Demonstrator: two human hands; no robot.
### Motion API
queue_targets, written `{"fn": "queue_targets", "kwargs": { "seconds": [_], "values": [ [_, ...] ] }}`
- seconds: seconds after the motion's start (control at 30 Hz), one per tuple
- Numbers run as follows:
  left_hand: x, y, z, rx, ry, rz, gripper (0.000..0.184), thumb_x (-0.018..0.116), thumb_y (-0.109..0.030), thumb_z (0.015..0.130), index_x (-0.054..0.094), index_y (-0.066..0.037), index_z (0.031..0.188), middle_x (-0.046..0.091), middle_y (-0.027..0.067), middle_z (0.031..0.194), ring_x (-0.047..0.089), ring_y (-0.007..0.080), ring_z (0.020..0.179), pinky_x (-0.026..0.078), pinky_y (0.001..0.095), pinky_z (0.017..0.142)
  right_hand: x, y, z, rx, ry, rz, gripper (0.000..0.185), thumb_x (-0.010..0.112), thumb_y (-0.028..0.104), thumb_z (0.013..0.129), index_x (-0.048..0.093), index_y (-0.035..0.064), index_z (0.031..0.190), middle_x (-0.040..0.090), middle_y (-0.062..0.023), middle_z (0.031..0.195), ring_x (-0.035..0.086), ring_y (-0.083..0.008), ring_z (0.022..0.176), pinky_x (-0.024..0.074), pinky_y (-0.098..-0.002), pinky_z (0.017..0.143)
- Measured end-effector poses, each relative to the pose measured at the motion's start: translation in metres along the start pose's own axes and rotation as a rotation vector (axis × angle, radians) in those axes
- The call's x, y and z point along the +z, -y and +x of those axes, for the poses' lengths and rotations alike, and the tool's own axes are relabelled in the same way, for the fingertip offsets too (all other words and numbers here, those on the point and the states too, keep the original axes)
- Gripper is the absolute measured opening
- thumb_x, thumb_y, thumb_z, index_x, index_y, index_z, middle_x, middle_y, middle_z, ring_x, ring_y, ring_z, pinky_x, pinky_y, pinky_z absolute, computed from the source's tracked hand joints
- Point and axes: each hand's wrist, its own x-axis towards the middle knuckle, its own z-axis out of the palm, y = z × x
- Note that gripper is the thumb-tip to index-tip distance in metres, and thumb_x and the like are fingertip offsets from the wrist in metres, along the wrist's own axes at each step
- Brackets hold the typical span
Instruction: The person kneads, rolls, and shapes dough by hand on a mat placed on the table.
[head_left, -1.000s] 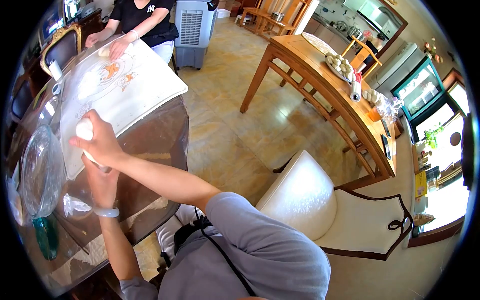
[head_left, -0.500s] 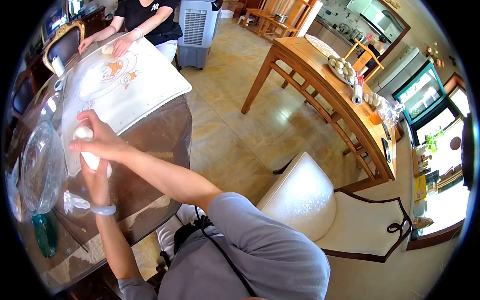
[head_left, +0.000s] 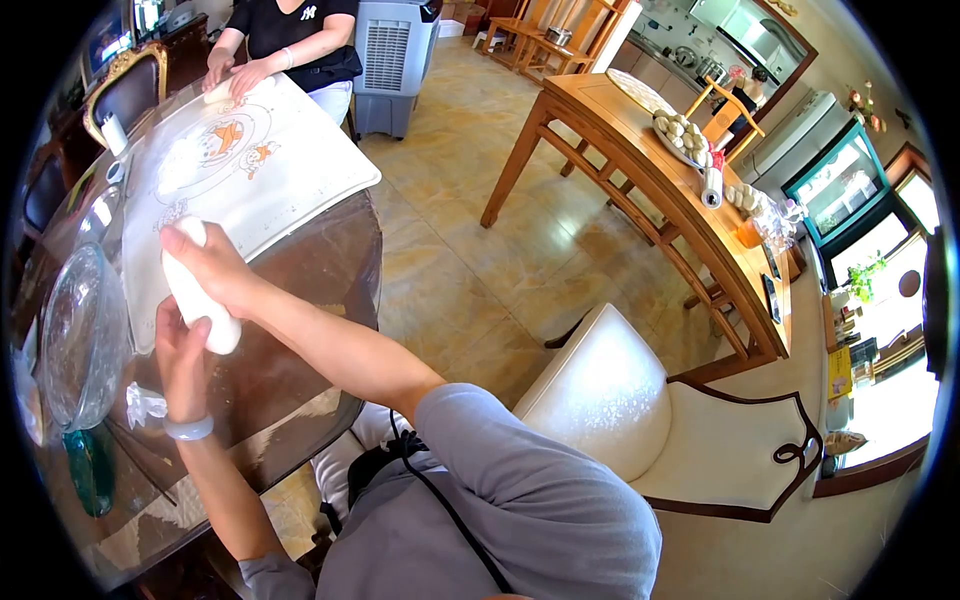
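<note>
Covered brown desk (head_left: 315,270) in a tiled room, a thick roll of white dough gripped in two hands

The right hand (head_left: 218,268) is wrapped round the upper part of the dough (head_left: 195,290), and the left hand (head_left: 185,360), with a pale bangle (head_left: 188,429) at its wrist, grasps the lower part, thumb against its side. The roll slants over the near edge of a white mat (head_left: 305,165); whether any of it touches the surface, I cannot tell. The step in hand looks like shaping or squeezing the dough by hand; a further move of that kind calls for even pressure and support at both ends, since so soft a length could sag or stretch.

To the left of the hands stands a clear glass bowl (head_left: 68,350), with crumpled plastic (head_left: 145,405) near it. At the mat's far end, a co-worker's hands (head_left: 262,75) press another piece of dough (head_left: 222,93). Farther right, a wooden desk (head_left: 590,105) carries a plate piled with pale, rounded pieces (head_left: 680,132).
</note>
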Motion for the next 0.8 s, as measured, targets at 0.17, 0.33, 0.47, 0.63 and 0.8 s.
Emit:
{"fn": "queue_targets", "kwargs": {
  "seconds": [0.17, 0.33, 0.47, 0.63, 0.8],
  "values": [
    [0.005, 0.005, -0.007, -0.07, 0.069, -0.133, 0.046, 0.056, -0.013, 0.088, 0.039, 0.002, 0.127, 0.054, 0.0111, 0.112, 0.056, 0.0192, 0.098, 0.048, 0.0298, 0.082, 0.005, -0.001, -0.007, -0.027, 0.385, 0.052, 0.041, 0.063, 0.046, 0.084, 0.056, 0.0063, 0.094, 0.061, -0.0065, 0.081, 0.058, -0.0138, 0.076, 0.0481, -0.0278, 0.066],
    [-0.006, 0.018, 0.003, -0.111, 0.033, -0.006, 0.044, 0.057, -0.015, 0.089, 0.042, 0.002, 0.126, 0.056, 0.0084, 0.106, 0.055, 0.0148, 0.094, 0.048, 0.0265, 0.075, -0.001, -0.006, -0.001, -0.253, 0.145, -0.338, 0.038, 0.067, 0.038, 0.083, 0.052, 0.0066, 0.099, 0.059, -0.0065, 0.09, 0.056, -0.0153, 0.084, 0.0465, -0.0282, 0.074],
    [-0.01, 0.031, 0.011, 0.055, -0.228, 0.199, 0.049, 0.058, -0.017, 0.089, 0.038, 0.003, 0.13, 0.054, 0.0114, 0.114, 0.054, 0.0169, 0.102, 0.043, 0.0285, 0.087, 0.003, -0.005, -0.005, -0.109, 0.125, -0.278, 0.047, 0.074, 0.03, 0.075, 0.048, 0.0053, 0.104, 0.058, -0.0074, 0.087, 0.055, -0.0157, 0.082, 0.0461, -0.0294, 0.073],
    [-0.001, 0.029, 0.007, 0.24, -0.321, 0.615, 0.055, 0.059, -0.014, 0.087, 0.033, 0.003, 0.132, 0.047, 0.0149, 0.126, 0.047, 0.022, 0.115, 0.036, 0.0315, 0.097, 0.012, -0.009, -0.011, -0.005, 0.046, -0.204, 0.06, 0.082, 0.025, 0.066, 0.043, 0.0045, 0.107, 0.055, -0.0096, 0.087, 0.054, -0.0166, 0.084, 0.0449, -0.031, 0.073],
    [-0.008, 0.032, 0.01, 0.166, -0.183, 0.412, 0.06, 0.06, -0.013, 0.085, 0.027, 0.0, 0.133, 0.042, 0.0135, 0.128, 0.045, 0.0232, 0.116, 0.038, 0.0343, 0.097, 0.005, -0.012, -0.002, -0.107, -0.006, -0.085, 0.045, 0.076, 0.023, 0.075, 0.045, 0.007, 0.102, 0.052, -0.0059, 0.083, 0.054, -0.015, 0.075, 0.0479, -0.0289, 0.063]
  ]
}}
